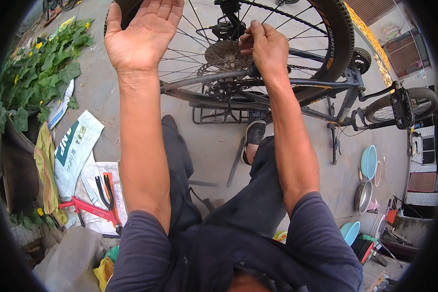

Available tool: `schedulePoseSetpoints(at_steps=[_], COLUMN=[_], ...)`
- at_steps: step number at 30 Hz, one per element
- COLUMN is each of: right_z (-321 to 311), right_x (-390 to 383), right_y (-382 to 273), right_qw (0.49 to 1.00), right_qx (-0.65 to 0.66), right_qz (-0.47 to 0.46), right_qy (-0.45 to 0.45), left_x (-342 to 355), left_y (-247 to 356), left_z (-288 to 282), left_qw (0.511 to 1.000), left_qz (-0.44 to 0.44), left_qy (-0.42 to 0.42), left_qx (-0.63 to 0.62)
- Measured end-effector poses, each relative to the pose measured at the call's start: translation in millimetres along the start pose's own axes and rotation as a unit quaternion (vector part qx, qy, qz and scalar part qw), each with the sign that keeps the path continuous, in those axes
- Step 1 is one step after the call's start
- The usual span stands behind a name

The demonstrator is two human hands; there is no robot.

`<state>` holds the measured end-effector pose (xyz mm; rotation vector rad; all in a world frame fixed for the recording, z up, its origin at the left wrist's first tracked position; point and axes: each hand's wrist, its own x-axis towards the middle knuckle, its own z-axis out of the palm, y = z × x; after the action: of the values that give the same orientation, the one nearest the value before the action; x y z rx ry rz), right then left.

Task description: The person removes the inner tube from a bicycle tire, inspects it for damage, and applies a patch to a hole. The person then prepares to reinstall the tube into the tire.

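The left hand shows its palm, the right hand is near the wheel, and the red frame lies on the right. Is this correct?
No: the head view shows the red frame on the left. The left hand shows its palm; the right hand is near the wheel.

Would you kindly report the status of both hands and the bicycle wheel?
Left hand open, palm showing, near tyre. Right hand half-curled by bicycle wheel; contact unclear. Wheel mounted; grey frame tube crosses in front.
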<state>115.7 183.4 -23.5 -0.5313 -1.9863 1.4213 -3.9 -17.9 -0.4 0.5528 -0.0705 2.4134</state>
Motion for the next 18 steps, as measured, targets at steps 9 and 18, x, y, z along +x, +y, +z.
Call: schedulePoseSetpoints(at_steps=[9, 18], right_z=[2, 34], right_x=[-5, -28], right_y=[6, -12], right_qw=[0.980, 0.926], right_qx=[-0.156, -0.158], right_qz=[-0.084, -0.318], right_qy=[0.087, 0.130], left_x=[2, -2], left_y=[25, 19], left_z=[-33, -33], left_qw=[0.987, 0.996], left_qz=[0.096, 0.079], left_qy=[0.112, 0.047], left_qx=[-0.057, -0.018])
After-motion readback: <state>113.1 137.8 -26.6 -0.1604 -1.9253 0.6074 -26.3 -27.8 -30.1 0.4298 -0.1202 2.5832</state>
